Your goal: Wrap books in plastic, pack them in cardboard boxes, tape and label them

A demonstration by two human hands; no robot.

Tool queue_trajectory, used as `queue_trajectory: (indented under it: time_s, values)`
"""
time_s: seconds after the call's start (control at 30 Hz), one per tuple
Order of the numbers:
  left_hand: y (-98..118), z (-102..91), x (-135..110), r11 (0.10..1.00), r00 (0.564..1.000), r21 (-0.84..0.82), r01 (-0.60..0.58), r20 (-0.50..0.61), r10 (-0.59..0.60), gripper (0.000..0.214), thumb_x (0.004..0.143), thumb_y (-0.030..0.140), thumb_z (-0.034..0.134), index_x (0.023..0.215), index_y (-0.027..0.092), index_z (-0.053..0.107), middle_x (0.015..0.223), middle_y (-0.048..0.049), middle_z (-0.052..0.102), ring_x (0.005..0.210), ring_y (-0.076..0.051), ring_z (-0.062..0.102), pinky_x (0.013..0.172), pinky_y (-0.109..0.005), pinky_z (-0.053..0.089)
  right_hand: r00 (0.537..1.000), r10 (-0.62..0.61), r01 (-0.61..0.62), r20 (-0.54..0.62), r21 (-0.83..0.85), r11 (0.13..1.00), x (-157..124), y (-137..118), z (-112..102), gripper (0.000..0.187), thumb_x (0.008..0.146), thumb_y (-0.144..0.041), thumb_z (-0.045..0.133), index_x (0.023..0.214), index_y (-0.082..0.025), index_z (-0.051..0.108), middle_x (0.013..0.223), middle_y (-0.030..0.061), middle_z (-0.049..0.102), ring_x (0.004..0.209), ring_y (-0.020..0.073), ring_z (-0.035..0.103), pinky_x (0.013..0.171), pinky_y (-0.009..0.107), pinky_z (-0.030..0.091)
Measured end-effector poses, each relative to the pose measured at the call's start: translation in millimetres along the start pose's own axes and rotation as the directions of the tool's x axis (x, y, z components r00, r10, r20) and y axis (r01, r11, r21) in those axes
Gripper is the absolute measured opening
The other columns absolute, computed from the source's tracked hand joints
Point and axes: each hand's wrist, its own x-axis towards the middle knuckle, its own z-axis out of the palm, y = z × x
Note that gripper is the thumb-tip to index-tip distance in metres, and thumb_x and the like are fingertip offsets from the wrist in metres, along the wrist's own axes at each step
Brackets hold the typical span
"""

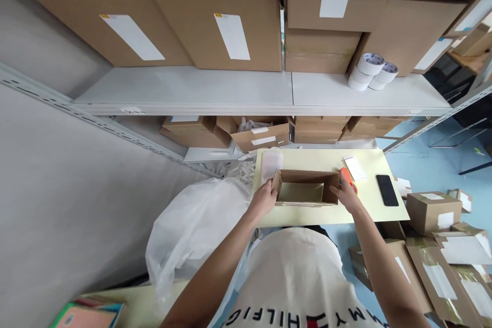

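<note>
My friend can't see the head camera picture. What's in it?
A person's left hand and right hand hold an open cardboard box at a pale yellow table. A phone lies toward its right end; a shelf ahead carries big boxes and white tape rolls.

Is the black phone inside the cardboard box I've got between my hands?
No, the black phone lies on the pale yellow table, apart from the cardboard box and to its right.
</note>
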Motion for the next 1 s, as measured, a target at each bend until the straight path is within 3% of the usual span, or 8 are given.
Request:
queue_trajectory:
  time_s: [0.1,0.27,0.4,0.6,0.77,0.83,0.9,1.0]
  values:
    - [-5,6.1,-7,0.997,0.999,0.060,-0.042,0.009,0.041,0.026,0.071,0.013,0.064,0.096,0.022,0.063,0.096,-0.0106,0.070,0.088,-0.030,0.066,0.082,-0.036,0.048,0.998,0.002,0.005,0.058,-0.121,0.993,-17,-6,2,0.063,0.064,-0.029,0.070,0.125,-0.024,0.060,0.111,0.0083,0.068,0.096,0.0274,0.066,0.085,0.047,0.055]
    - [-9,12.7,-14,0.997,0.999,0.076,-0.028,-0.043,0.031,0.037,0.079,0.025,0.061,0.116,0.019,0.055,0.122,-0.0162,0.061,0.107,-0.032,0.062,0.095,-0.042,0.045,0.982,-0.182,0.189,0.050,-0.302,0.934,-32,-13,4,0.055,0.071,-0.024,0.058,0.125,-0.022,0.063,0.104,0.0091,0.065,0.088,0.0245,0.063,0.082,0.042,0.056]
    - [-7,12.9,-14,0.985,0.986,0.147,-0.087,0.153,0.065,0.050,0.090,0.044,0.049,0.131,0.015,0.047,0.136,-0.0171,0.050,0.127,-0.029,0.051,0.106,-0.042,0.039,0.957,-0.247,0.290,0.151,-0.499,0.817,-30,-19,4,0.056,0.079,-0.021,0.049,0.135,-0.022,0.055,0.102,0.0099,0.061,0.091,0.0247,0.061,0.082,0.043,0.057]
    - [-3,3.4,-18,0.909,0.865,0.332,-0.252,0.499,0.057,0.072,0.091,0.066,0.034,0.148,0.022,0.036,0.162,-0.0116,0.012,0.147,-0.032,0.021,0.116,-0.044,0.028,0.833,-0.237,0.520,0.500,-0.560,0.645,-31,-36,5,0.042,0.090,-0.036,0.050,0.127,-0.020,0.062,0.124,0.0153,0.056,0.114,0.0295,0.058,0.097,0.048,0.051]
    - [-11,-14.1,-9,0.823,0.752,0.346,-0.451,0.644,0.141,0.108,0.062,0.075,0.070,0.150,0.023,0.036,0.161,-0.0160,0.016,0.146,-0.044,0.015,0.114,-0.054,0.028,0.740,-0.142,0.543,0.658,-0.460,0.703,-27,-35,-22,0.053,0.081,-0.055,0.063,0.122,-0.021,0.066,0.141,0.0149,0.051,0.126,0.0340,0.054,0.100,0.050,0.050]
    - [-17,-12.1,-4,0.826,0.780,0.325,-0.461,0.593,0.202,0.090,0.068,0.068,0.070,0.142,0.022,0.048,0.154,-0.0164,0.029,0.143,-0.042,0.026,0.113,-0.052,0.032,0.762,-0.155,0.520,0.629,-0.450,0.726,-22,-29,-28,0.040,0.087,-0.051,0.057,0.111,-0.022,0.071,0.134,0.0138,0.058,0.122,0.0322,0.058,0.099,0.048,0.051]
    - [-23,-2.8,-1,0.859,0.847,0.283,-0.426,0.459,0.268,0.055,0.084,0.056,0.058,0.126,0.021,0.061,0.142,-0.0150,0.044,0.135,-0.033,0.042,0.110,-0.045,0.038,0.833,-0.177,0.462,0.524,-0.483,0.744,-16,-21,-26,0.033,0.088,-0.047,0.055,0.104,-0.022,0.071,0.118,0.0130,0.067,0.108,0.0300,0.066,0.092,0.047,0.054]
    - [-34,16.0,3,0.927,0.932,0.195,-0.321,0.237,0.273,0.040,0.087,0.041,0.058,0.120,0.020,0.057,0.124,-0.0121,0.055,0.106,-0.023,0.061,0.092,-0.039,0.051,0.920,-0.255,0.384,0.298,-0.555,0.738,-2,-15,-16,0.048,0.078,-0.046,0.068,0.120,-0.022,0.062,0.119,0.0137,0.064,0.108,0.0321,0.064,0.089,0.051,0.055]
